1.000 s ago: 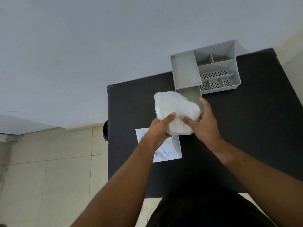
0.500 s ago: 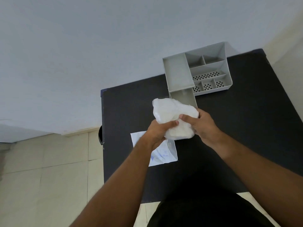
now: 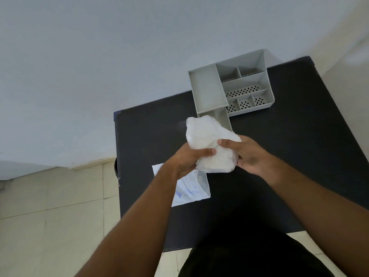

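A soft white bundle in clear plastic (image 3: 205,136) is held above the black table (image 3: 279,156) by both hands. My left hand (image 3: 187,158) grips its lower left side, thumb across the front. My right hand (image 3: 245,154) grips the right side, thumb pressing into the front. Just behind the bundle stands a grey plastic organiser (image 3: 229,90) with several compartments, some with perforated floors. Its front drawer part is partly hidden by the bundle.
A flat white printed packet (image 3: 191,190) lies on the table under my left wrist, near the table's left edge. Beige floor tiles (image 3: 50,216) lie to the left. A pale wall (image 3: 99,56) runs behind the table.
Both thumbs have closed in over the front of the bundle and squeezed it narrower. The bundle has stayed in about the same place over the table.
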`<state>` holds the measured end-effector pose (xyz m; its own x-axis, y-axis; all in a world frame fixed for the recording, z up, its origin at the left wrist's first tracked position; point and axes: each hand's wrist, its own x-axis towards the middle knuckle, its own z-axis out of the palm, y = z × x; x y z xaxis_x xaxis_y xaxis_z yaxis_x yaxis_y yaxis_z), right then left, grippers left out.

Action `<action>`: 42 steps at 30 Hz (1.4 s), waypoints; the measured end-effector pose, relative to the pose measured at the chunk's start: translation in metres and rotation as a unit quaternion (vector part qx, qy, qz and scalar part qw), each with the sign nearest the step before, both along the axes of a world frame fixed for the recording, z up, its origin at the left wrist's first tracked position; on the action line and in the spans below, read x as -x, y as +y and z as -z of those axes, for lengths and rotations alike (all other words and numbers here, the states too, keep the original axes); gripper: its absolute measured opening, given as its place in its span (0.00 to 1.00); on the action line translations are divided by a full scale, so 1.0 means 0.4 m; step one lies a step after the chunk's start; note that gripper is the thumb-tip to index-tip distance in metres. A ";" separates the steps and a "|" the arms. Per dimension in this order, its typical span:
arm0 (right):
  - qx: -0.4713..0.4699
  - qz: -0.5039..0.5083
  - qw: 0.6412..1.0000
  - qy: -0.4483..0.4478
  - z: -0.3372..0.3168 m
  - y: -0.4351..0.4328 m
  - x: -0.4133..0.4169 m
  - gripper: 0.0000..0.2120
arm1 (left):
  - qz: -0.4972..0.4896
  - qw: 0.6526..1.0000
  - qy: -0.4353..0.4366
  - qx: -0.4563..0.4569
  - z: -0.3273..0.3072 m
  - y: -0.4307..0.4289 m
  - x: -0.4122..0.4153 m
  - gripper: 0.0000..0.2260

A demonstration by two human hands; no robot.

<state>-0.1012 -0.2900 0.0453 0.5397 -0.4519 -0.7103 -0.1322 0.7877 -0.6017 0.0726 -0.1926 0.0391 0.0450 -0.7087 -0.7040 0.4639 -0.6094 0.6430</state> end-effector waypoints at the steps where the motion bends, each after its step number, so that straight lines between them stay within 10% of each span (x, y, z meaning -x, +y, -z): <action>1: 0.021 0.006 1.000 0.001 0.001 -0.004 -0.002 0.19 | -0.011 1.000 -0.003 -0.005 0.001 -0.004 0.001 0.25; 14: 0.398 -0.075 0.884 0.232 0.053 -0.035 -0.040 0.35 | 0.000 0.900 -0.413 -0.139 0.014 -0.091 0.080 0.29; 24: 0.510 -0.163 0.781 0.321 0.065 -0.056 -0.067 0.33 | 0.008 0.857 -0.493 -0.149 0.004 -0.126 0.117 0.31; 42: 0.499 -0.081 0.801 0.321 0.086 -0.049 -0.050 0.31 | -0.028 0.819 -0.568 -0.074 0.061 -0.093 0.137 0.29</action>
<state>-0.0813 -0.3098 0.0109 0.3175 -0.9285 -0.1927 -0.7185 -0.1029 -0.6879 0.0179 -0.2297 0.0148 0.7606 -0.5938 -0.2625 -0.3534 -0.7179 0.5998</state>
